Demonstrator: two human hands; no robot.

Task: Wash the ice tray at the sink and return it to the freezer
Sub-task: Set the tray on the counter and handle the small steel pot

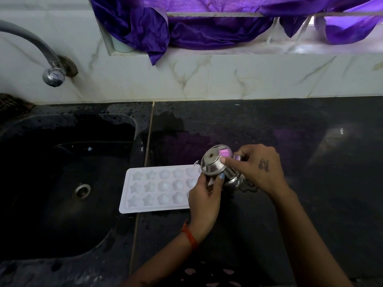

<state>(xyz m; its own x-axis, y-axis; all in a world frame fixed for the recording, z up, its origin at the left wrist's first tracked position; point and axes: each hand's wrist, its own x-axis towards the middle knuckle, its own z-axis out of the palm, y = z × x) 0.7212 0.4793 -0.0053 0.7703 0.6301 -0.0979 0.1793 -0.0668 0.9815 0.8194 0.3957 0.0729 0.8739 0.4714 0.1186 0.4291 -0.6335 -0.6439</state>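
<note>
While both hands [204, 196] [262, 169] grip a steel vessel [215, 165], it overlaps the ice tray [157, 188] beside the sink [68, 183].

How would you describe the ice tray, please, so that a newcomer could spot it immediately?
Find the black sink on the left; just right of its rim, flat on the dark stone counter, lies the white plastic ice tray. Its rows of star and flower moulds distinguish it from the shiny steel vessel held above its right end.
</note>
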